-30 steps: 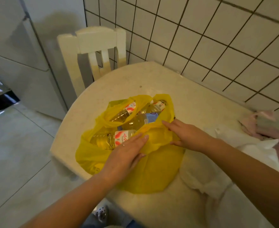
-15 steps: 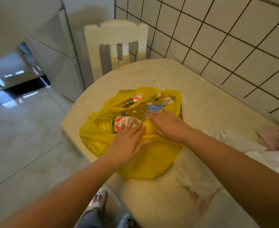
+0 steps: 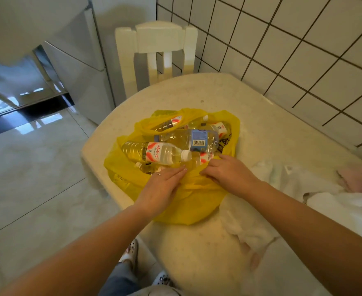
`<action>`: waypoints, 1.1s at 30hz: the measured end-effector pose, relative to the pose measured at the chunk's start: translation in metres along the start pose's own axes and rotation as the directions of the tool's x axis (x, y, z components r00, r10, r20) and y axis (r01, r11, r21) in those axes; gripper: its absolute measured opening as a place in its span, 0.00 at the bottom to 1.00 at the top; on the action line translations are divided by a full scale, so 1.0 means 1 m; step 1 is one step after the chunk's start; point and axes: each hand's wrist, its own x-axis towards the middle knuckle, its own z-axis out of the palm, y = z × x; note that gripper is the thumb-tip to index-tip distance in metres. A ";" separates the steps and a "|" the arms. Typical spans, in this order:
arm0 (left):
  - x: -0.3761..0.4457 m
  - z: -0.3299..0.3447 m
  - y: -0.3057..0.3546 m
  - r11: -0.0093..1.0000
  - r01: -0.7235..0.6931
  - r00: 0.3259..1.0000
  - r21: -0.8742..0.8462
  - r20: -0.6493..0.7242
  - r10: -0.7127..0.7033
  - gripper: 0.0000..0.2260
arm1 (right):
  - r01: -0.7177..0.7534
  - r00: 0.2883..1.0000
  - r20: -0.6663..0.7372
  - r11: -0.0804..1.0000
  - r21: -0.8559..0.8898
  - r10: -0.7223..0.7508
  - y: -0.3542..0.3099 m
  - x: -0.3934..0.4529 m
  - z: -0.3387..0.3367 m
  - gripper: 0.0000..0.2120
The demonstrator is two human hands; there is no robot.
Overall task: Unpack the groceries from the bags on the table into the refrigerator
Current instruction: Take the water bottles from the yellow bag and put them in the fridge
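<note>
While both hands press on the near edge of the bag, the scene reads as follows.

Left hand: the left hand (image 3: pixel 161 186) lies palm down with fingers straight and close together on the yellow plastic; it holds nothing that I can see.

Right hand: the right hand (image 3: pixel 227 174) has its fingers curled down into the bag's rim; whether it pinches the plastic I cannot tell.

Bag: the yellow bag (image 3: pixel 188 206) lies on the worktop (image 3: pixel 197 253), its mouth open just beyond both hands, its body under and behind them.

Bottles: a clear bottle with a red and white label (image 3: pixel 154 153) lies on its side just beyond the left hand, cap pointing toward the right hand. A bottle with a blue label (image 3: pixel 195 138) lies across behind it. More bottles (image 3: pixel 216 128) sit deeper in the bag, farther from the hands.

Change since earlier frames: the mouth of the bag is spread wider and more bottles show. The right hand has drawn back from the bottles to the rim, so the two hands now sit side by side, fingertips near each other.

Other things: a white plastic bag (image 3: pixel 282 189) lies to the right of the right hand. A white chair (image 3: pixel 156 39) stands beyond the worktop. The refrigerator (image 3: pixel 79 60) stands well apart, beyond and left of the left hand.
</note>
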 end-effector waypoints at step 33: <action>0.049 -0.036 -0.090 0.967 -0.166 0.985 0.195 0.080 0.153 0.41 | -0.356 0.907 0.251 0.934 0.026 0.338 0.041 0.101 0.001 0.42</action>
